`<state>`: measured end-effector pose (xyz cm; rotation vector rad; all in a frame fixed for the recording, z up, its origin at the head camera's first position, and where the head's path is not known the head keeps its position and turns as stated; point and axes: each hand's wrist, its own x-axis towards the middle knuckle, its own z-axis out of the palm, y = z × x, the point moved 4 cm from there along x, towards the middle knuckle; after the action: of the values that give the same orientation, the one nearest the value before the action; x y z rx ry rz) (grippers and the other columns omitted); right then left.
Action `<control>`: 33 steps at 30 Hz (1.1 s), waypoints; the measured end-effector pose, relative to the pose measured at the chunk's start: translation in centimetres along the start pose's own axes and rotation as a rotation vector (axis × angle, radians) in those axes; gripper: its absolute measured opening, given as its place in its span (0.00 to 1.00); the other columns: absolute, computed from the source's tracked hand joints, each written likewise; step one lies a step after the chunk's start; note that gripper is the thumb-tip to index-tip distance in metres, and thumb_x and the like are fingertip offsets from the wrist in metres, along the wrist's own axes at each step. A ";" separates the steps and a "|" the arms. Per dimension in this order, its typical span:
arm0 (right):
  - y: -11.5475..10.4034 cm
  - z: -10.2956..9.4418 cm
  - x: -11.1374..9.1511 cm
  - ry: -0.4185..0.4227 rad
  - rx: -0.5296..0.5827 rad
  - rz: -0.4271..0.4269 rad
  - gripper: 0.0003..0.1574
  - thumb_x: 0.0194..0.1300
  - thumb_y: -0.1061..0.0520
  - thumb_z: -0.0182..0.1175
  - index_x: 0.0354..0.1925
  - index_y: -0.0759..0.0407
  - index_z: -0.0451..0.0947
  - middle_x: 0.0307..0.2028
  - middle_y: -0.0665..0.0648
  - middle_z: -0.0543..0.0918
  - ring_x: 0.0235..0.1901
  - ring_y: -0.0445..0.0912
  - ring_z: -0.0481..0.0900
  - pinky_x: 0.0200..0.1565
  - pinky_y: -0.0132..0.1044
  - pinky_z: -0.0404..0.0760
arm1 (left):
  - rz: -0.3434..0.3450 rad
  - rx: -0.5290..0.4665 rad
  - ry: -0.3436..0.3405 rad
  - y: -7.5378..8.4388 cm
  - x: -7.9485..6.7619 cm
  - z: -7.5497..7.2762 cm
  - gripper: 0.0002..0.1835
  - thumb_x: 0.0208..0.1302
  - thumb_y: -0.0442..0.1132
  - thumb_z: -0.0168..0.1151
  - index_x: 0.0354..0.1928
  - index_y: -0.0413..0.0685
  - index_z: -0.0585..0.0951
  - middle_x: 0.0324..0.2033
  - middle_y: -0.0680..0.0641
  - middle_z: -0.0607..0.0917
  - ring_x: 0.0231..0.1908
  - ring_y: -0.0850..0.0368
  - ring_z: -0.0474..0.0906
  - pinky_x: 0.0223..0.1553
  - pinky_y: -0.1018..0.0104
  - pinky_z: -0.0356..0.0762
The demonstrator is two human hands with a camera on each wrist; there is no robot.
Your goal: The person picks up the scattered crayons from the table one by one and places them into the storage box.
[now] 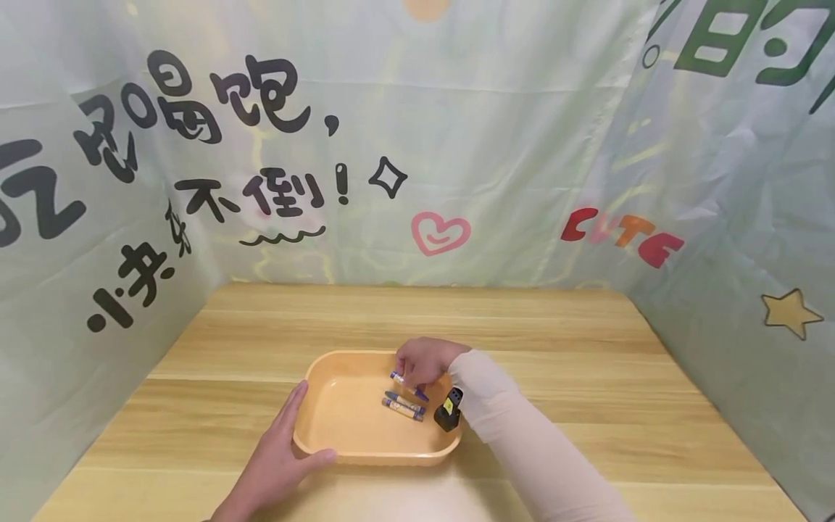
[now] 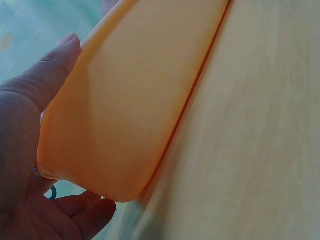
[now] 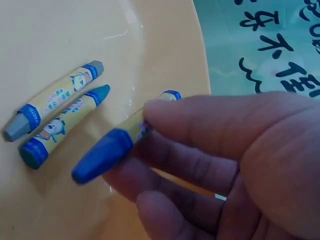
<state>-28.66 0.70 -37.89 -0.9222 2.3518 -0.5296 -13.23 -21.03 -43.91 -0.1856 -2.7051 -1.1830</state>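
A light orange plastic tray (image 1: 365, 459) stands on the table. At its near left corner my left hand (image 1: 274, 449) holds it, the thumb along the front wall and the fingers round the left side; the left wrist view shows the tray's outer wall (image 2: 135, 100) close up. My right hand (image 1: 427, 360) reaches over the tray's far right part. Between thumb and fingers it pinches a blue crayon (image 3: 107, 150) with a paper wrapper, tip pointing away from the palm. Beside it on the tray floor lie a teal crayon (image 3: 65, 125) and a grey crayon (image 3: 55, 97), roughly parallel.
The wooden table (image 1: 554, 326) extends round the tray on all sides. A printed cloth (image 1: 509, 159) hangs behind it and along both sides. A small black device (image 1: 449, 410) is at the right wrist, over the tray's right edge.
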 end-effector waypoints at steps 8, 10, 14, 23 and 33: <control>-0.5 0.3 -0.3 0.051 -0.296 0.109 0.06 0.60 0.62 0.64 0.32 0.51 0.79 0.20 0.44 0.79 0.20 0.37 0.74 0.28 0.28 0.74 | -0.005 0.005 0.001 -0.1 0.2 0.1 0.61 0.50 0.59 0.73 0.76 0.44 0.46 0.73 0.35 0.50 0.68 0.29 0.53 0.59 0.29 0.56; -0.5 0.6 -0.2 0.046 -0.315 0.138 0.06 0.60 0.62 0.64 0.31 0.50 0.79 0.22 0.44 0.79 0.20 0.37 0.74 0.27 0.28 0.74 | -0.011 0.006 0.001 0.0 0.1 0.1 0.61 0.50 0.59 0.73 0.76 0.44 0.46 0.73 0.34 0.50 0.68 0.29 0.53 0.59 0.29 0.57; -0.6 1.1 -0.3 0.045 -0.299 0.175 0.09 0.59 0.63 0.64 0.29 0.49 0.77 0.26 0.45 0.77 0.19 0.38 0.74 0.23 0.28 0.74 | -0.016 0.006 0.004 0.0 0.0 -0.1 0.61 0.50 0.59 0.73 0.76 0.43 0.47 0.73 0.34 0.50 0.67 0.28 0.54 0.58 0.28 0.57; -0.7 1.6 -0.3 0.027 -0.305 0.219 0.11 0.59 0.63 0.65 0.25 0.51 0.75 0.23 0.46 0.78 0.18 0.38 0.75 0.21 0.26 0.72 | -0.030 -0.003 -0.003 0.0 0.0 -0.1 0.62 0.49 0.60 0.73 0.76 0.43 0.47 0.73 0.34 0.51 0.67 0.28 0.54 0.58 0.29 0.58; -0.3 0.5 -1.1 0.031 -0.249 0.167 0.10 0.53 0.65 0.59 0.31 0.50 0.77 0.26 0.46 0.77 0.20 0.38 0.69 0.21 0.28 0.66 | -0.051 -0.003 -0.022 0.1 0.2 0.0 0.62 0.49 0.60 0.73 0.76 0.44 0.47 0.73 0.35 0.50 0.68 0.30 0.53 0.59 0.30 0.57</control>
<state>-27.54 1.20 -37.68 -0.8180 2.5340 -0.1886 -13.36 -20.96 -43.82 -0.1314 -2.7422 -1.2062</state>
